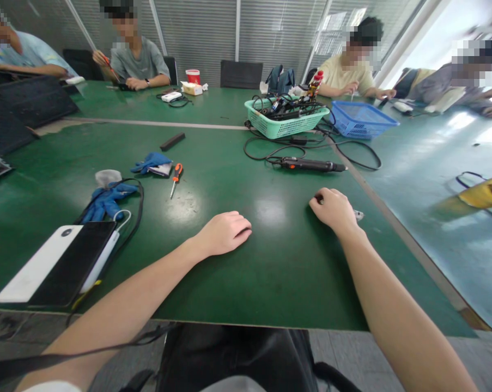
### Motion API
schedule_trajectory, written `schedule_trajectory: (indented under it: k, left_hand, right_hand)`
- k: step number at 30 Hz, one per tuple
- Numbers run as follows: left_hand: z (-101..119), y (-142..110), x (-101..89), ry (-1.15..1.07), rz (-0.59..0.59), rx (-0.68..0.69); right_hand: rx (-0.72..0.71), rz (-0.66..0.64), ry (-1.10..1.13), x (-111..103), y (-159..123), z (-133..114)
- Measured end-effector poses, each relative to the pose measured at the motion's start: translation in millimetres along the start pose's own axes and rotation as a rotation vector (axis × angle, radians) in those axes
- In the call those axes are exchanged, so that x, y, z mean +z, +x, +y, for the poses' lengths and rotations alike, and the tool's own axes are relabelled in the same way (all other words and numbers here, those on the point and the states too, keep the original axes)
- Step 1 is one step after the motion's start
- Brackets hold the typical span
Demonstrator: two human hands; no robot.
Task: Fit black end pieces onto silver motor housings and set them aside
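Note:
My left hand (225, 231) rests on the green table (270, 261) with its fingers curled under in a loose fist; nothing shows in it. My right hand (333, 208) lies further right, fingers closed around a small object whose pale tip (358, 214) sticks out on the right side. I cannot make out what that object is. A black electric screwdriver (311, 165) with its cable lies just beyond my right hand. A small orange-handled screwdriver (175, 178) lies to the left, beyond my left hand.
Blue gloves (107, 200) and a phone on a white power bank (61, 264) lie at the left. A teal basket (286, 117) of tools and a blue basket (362, 120) stand at the back right. Several other people sit around the far side.

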State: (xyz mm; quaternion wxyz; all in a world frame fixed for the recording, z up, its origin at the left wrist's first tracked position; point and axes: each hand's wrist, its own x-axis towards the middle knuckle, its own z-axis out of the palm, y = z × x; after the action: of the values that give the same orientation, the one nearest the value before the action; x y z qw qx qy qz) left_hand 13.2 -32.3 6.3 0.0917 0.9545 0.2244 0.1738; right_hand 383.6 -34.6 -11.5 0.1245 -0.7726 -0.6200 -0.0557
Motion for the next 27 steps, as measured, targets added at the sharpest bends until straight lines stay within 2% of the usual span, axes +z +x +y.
schedule_trajectory:
  k: [10, 18, 27]
  left_hand:
    - [-1, 0, 1.4, -0.016, 0.002, -0.001]
    - [0, 1, -0.9, 0.005, -0.003, 0.002]
    - [0, 1, -1.3, 0.015, -0.020, -0.002]
  right_hand:
    - [0.090, -0.004, -0.028, -1, 1, 1]
    - [0.099, -0.026, -0.025, -6, -1, -2]
    - [0.186, -0.030, -0.121, -12, -9, -5]
